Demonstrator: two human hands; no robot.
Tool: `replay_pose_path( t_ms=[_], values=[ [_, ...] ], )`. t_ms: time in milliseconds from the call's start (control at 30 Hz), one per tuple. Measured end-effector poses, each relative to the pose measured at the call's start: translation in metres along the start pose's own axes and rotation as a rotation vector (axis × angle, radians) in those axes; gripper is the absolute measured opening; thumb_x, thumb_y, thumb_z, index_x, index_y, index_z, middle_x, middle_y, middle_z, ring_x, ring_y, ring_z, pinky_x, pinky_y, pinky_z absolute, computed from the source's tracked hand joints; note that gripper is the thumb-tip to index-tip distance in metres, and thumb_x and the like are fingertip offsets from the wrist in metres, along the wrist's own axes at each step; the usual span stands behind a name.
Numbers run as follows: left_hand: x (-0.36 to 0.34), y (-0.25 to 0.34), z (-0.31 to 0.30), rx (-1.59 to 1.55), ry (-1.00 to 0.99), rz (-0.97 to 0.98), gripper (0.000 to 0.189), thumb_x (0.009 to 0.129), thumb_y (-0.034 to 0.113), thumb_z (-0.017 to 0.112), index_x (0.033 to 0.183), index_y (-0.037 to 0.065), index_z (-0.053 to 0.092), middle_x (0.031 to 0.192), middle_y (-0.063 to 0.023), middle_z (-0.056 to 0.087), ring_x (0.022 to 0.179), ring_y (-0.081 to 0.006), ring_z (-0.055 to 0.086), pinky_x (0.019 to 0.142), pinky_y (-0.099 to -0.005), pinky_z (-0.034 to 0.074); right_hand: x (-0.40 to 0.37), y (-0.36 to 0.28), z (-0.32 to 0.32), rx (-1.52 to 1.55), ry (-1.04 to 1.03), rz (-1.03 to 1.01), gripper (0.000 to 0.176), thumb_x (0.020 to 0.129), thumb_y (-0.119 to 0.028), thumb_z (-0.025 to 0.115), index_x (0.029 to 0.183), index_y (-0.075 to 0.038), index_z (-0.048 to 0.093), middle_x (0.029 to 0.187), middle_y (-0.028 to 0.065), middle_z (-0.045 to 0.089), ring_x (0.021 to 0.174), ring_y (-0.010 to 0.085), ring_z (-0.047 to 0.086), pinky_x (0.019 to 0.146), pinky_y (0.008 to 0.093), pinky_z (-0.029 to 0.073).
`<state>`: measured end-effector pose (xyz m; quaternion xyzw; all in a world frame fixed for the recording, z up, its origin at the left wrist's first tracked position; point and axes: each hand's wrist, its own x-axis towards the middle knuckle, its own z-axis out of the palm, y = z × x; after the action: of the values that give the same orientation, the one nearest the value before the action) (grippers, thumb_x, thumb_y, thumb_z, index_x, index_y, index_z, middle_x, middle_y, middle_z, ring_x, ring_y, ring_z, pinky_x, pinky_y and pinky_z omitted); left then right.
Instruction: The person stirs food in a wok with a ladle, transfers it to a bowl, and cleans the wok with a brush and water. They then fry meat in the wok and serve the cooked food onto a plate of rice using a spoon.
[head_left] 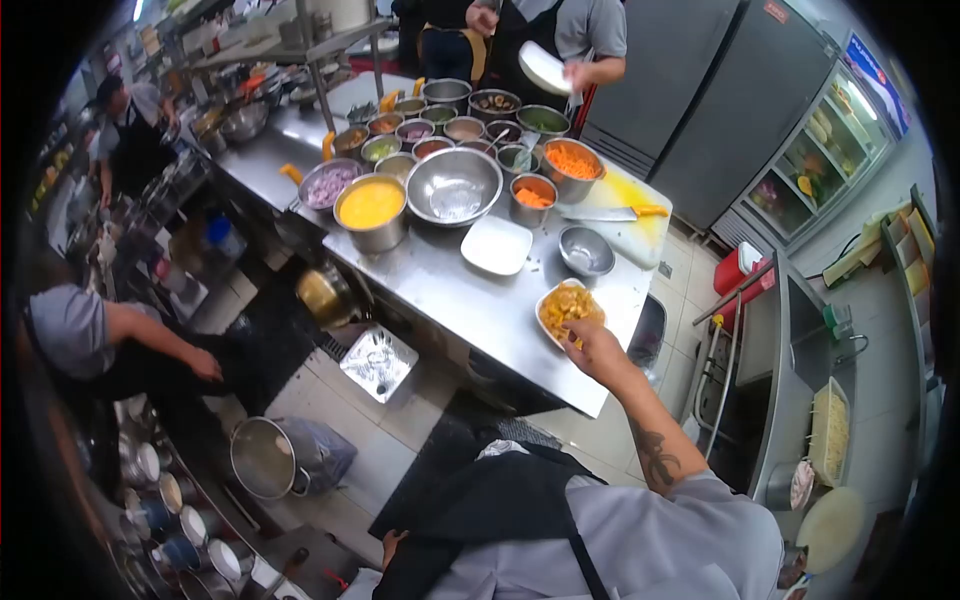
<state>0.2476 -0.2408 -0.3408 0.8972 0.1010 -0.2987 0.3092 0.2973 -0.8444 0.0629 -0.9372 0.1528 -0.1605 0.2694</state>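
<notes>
My right hand reaches over the near right corner of a small white dish of yellow-orange food. Its fingers are closed at the rim, over the edge of the food; the fingertips are partly hidden. The dish rests on the steel table. Just behind it stands a small steel bowl. A white square dish with nothing in it lies to the left, next to a large steel mixing bowl. Down by my apron, only part of my left hand shows, its fingers mostly hidden.
Behind are a yellow-filled pot, shredded carrot, chopped onion and a knife on a cutting board. A co-worker across the table holds a white dish. Another person's arm is at left. A pot stands low.
</notes>
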Motion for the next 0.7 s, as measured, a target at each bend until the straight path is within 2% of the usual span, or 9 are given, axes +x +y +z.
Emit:
replay_pose_path(
  t_ms=[100, 167, 300, 367, 400, 500, 600, 667, 700],
  values=[
    [0.038, 0.029, 0.000, -0.080, -0.061, 0.000, 0.049, 0.078, 0.034, 0.068, 0.100, -0.009, 0.059, 0.081, -0.0176, 0.065, 0.076, -0.0310, 0.064, 0.068, -0.0348, 0.050, 0.025, 0.015, -0.027, -0.002, 0.017, 0.031, 0.026, 0.081, -0.012, 0.064, 0.105, -0.003, 0.061, 0.086, 0.0148, 0.062, 0.080, 0.0307, 0.063, 0.073, 0.0369, 0.051],
    [0.047, 0.056, -0.005, -0.155, -0.148, -0.023, 0.046, 0.081, 0.033, 0.065, 0.101, -0.007, 0.059, 0.084, -0.0152, 0.064, 0.078, -0.0264, 0.062, 0.070, -0.0328, 0.048, 0.037, 0.028, -0.041, -0.015, 0.059, 0.001, 0.029, 0.082, -0.013, 0.064, 0.108, -0.003, 0.059, 0.089, 0.0138, 0.062, 0.076, 0.0294, 0.061, 0.070, 0.0363, 0.050],
    [-0.022, 0.223, -0.042, -0.402, -0.307, -0.115, 0.039, 0.088, 0.032, 0.059, 0.104, -0.004, 0.060, 0.092, -0.0103, 0.062, 0.082, -0.0171, 0.058, 0.074, -0.0288, 0.046, 0.043, 0.049, -0.064, 0.018, 0.069, 0.031, 0.031, 0.083, -0.012, 0.063, 0.112, -0.002, 0.057, 0.090, 0.0119, 0.060, 0.067, 0.0257, 0.059, 0.063, 0.0343, 0.048],
    [-0.030, 0.244, -0.033, -0.606, -0.383, -0.102, 0.038, 0.090, 0.031, 0.057, 0.107, -0.003, 0.060, 0.095, -0.0086, 0.063, 0.084, -0.0167, 0.058, 0.078, -0.0291, 0.046, 0.039, 0.061, -0.071, 0.031, 0.075, 0.053, 0.031, 0.082, -0.012, 0.064, 0.112, -0.003, 0.058, 0.090, 0.0117, 0.060, 0.066, 0.0257, 0.058, 0.063, 0.0339, 0.048],
    [-0.045, 0.278, -0.041, -0.682, -0.415, -0.120, 0.038, 0.090, 0.031, 0.056, 0.109, -0.003, 0.059, 0.097, -0.0081, 0.063, 0.086, -0.0166, 0.058, 0.080, -0.0292, 0.045, 0.036, 0.067, -0.072, 0.012, 0.083, 0.070, 0.030, 0.082, -0.010, 0.064, 0.110, -0.003, 0.059, 0.088, 0.0110, 0.060, 0.063, 0.0255, 0.057, 0.062, 0.0340, 0.048],
    [-0.088, 0.350, -0.062, -0.828, -0.530, 0.077, 0.035, 0.092, 0.024, 0.054, 0.116, -0.002, 0.057, 0.110, -0.0103, 0.061, 0.100, -0.0186, 0.056, 0.090, -0.0314, 0.041, 0.030, 0.081, -0.082, -0.021, 0.129, 0.064, 0.029, 0.081, -0.009, 0.065, 0.109, -0.003, 0.060, 0.086, 0.0100, 0.061, 0.063, 0.0248, 0.057, 0.062, 0.0339, 0.048],
    [-0.074, 0.331, -0.051, -0.721, -0.538, 0.402, 0.033, 0.092, 0.018, 0.054, 0.118, -0.002, 0.056, 0.116, -0.0123, 0.060, 0.107, -0.0199, 0.055, 0.094, -0.0318, 0.039, 0.027, 0.084, -0.088, -0.036, 0.143, 0.073, 0.027, 0.080, -0.009, 0.065, 0.106, -0.002, 0.061, 0.084, 0.0108, 0.061, 0.062, 0.0250, 0.056, 0.061, 0.0340, 0.047],
    [-0.051, 0.314, -0.041, -0.588, -0.594, 0.439, 0.033, 0.091, 0.016, 0.056, 0.118, -0.002, 0.055, 0.117, -0.0135, 0.059, 0.107, -0.0202, 0.054, 0.095, -0.0317, 0.038, 0.026, 0.081, -0.090, -0.026, 0.159, 0.095, 0.026, 0.080, -0.009, 0.065, 0.104, -0.002, 0.061, 0.085, 0.0122, 0.061, 0.066, 0.0261, 0.058, 0.064, 0.0343, 0.048],
    [-0.045, 0.330, -0.045, -0.525, -0.666, 0.358, 0.034, 0.090, 0.015, 0.057, 0.119, -0.003, 0.054, 0.118, -0.0144, 0.058, 0.108, -0.0205, 0.054, 0.096, -0.0319, 0.038, 0.025, 0.080, -0.086, -0.031, 0.134, 0.109, 0.025, 0.079, -0.008, 0.065, 0.104, -0.002, 0.062, 0.085, 0.0124, 0.061, 0.068, 0.0268, 0.058, 0.065, 0.0345, 0.048]
  ],
)
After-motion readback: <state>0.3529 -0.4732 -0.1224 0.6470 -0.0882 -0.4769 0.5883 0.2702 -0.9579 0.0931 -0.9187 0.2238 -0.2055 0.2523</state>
